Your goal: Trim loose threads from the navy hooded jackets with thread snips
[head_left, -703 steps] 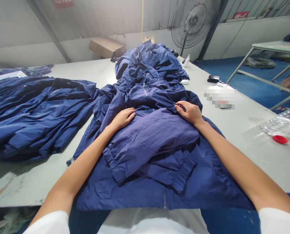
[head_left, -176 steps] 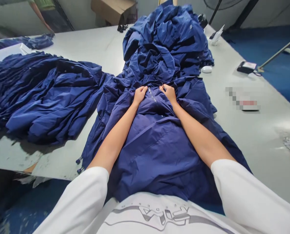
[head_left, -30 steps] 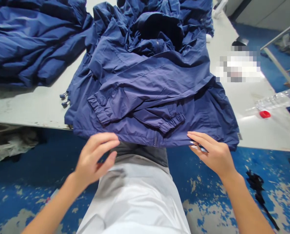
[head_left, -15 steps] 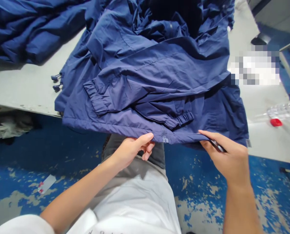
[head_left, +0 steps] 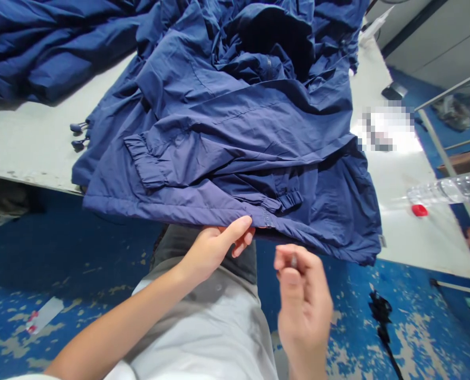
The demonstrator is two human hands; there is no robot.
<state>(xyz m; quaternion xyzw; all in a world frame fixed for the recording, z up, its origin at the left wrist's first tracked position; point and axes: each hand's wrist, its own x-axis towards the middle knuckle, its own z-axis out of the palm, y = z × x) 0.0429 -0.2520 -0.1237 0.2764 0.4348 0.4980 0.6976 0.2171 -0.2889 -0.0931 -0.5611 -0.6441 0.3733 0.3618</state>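
A navy blue jacket lies on the white table, its hem hanging over the near edge. Its gathered elastic cuffs rest on the front, above the hem. My left hand pinches the hem just left of a stitched seam, thumb on top and fingers underneath. Close to the hem but apart from it, my right hand is closed, slightly blurred. Between its fingers shows the grey tip of a small metal tool, mostly hidden, which may be thread snips.
More navy garments lie at the upper left of the table. On the right are a clear plastic bottle with a red cap and a metal frame. A black strap-like thing lies on the worn blue floor.
My right hand has let go of the hem and moved left and down, towards my left hand. My left hand still pinches the hem. The view has shifted slightly right.
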